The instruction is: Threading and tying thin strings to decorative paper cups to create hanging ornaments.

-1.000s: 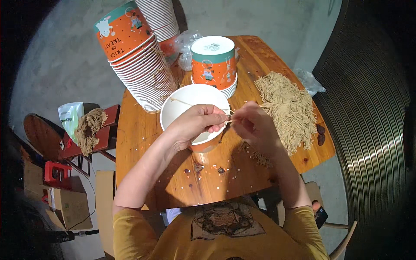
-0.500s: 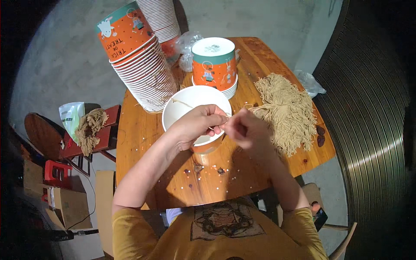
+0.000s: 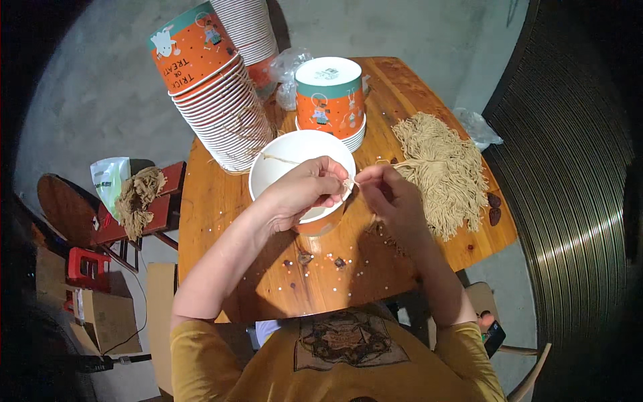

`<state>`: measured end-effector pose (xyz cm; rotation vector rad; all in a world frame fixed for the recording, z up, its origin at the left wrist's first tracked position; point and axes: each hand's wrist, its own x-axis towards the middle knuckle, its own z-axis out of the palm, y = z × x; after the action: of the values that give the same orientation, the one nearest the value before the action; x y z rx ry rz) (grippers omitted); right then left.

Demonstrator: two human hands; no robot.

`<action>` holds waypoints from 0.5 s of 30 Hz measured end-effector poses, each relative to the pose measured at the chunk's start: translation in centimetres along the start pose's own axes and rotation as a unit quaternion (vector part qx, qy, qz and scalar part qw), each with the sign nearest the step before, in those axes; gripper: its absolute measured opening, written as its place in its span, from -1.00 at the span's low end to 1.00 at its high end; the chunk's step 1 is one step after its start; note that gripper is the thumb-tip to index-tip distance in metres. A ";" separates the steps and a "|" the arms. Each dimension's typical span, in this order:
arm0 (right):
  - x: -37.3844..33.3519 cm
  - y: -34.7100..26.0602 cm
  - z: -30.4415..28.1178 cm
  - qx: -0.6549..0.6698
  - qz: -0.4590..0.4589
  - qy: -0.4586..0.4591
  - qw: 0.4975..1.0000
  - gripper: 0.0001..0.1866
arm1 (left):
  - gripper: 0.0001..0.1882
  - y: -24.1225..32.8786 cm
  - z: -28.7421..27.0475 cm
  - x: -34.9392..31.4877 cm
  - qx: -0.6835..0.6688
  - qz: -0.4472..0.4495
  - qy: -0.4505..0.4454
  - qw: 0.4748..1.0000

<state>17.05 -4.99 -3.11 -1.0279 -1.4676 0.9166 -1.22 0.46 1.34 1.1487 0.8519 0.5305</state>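
Note:
My left hand (image 3: pixel 311 186) is closed over the near right rim of a white-lined paper bucket (image 3: pixel 266 175), pinching a tan cord. One end of the cord (image 3: pixel 276 158) sticks out to the left across the bucket's mouth. To the right of that grip, my right hand (image 3: pixel 396 197) has its thumb and forefinger drawn together on the cord's short other end. The knuckles partly cover that end. A large bundle of tan cords (image 3: pixel 445 177) lies on the table just right of my right hand.
A tall, leaning stack of nested orange buckets (image 3: pixel 218 117) stands at the back left, with another stack (image 3: pixel 248 27) behind it. Upturned buckets (image 3: pixel 329 110) sit behind the working one. Small pale bits dot the wooden table (image 3: pixel 241 285). More cord (image 3: pixel 139 201) hangs on a red stool.
My right hand has shifted slightly right and its fingers have straightened and come into clearer view. My left hand keeps its grip at the rim.

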 end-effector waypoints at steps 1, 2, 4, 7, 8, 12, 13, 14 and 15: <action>0.1 0.0 0.0 0.001 0.000 0.000 1.000 -0.89 | -0.83 0.0 0.1 0.1 0.018 0.008 0.002 1.000; 0.3 0.1 -0.1 -0.030 -0.020 -0.011 0.999 -0.88 | -0.82 0.0 0.1 0.1 0.036 0.016 0.004 0.999; 0.4 0.0 0.0 -0.061 -0.041 -0.020 0.997 -0.87 | -0.81 -0.3 0.1 0.3 0.036 0.026 -0.002 0.999; 0.5 -0.2 0.3 -0.121 -0.115 -0.019 0.986 -0.85 | -0.78 -0.2 0.2 0.3 0.036 0.041 -0.004 0.999; 0.5 -0.3 0.4 -0.143 -0.111 -0.026 0.983 -0.85 | -0.77 -0.2 0.3 0.2 0.036 0.044 0.000 0.998; 0.5 -0.8 0.3 -0.186 -0.120 -0.027 0.975 -0.84 | -0.74 0.4 0.4 -0.2 0.074 0.013 0.012 0.997; 0.5 -0.9 0.2 -0.186 -0.120 -0.027 0.975 -0.84 | -0.73 0.3 0.2 0.0 0.070 0.022 0.003 0.997; 0.5 -0.9 0.2 -0.196 -0.123 -0.021 0.972 -0.85 | -0.71 0.1 0.1 0.1 0.066 0.031 -0.005 0.997; 0.5 -1.0 0.1 -0.207 -0.127 -0.015 0.970 -0.86 | -0.71 -0.1 0.0 0.2 0.066 0.031 -0.006 0.997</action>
<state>16.81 -4.85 -2.00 -1.0918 -1.8146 0.4521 -1.11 0.58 1.19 1.3017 0.8527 0.5244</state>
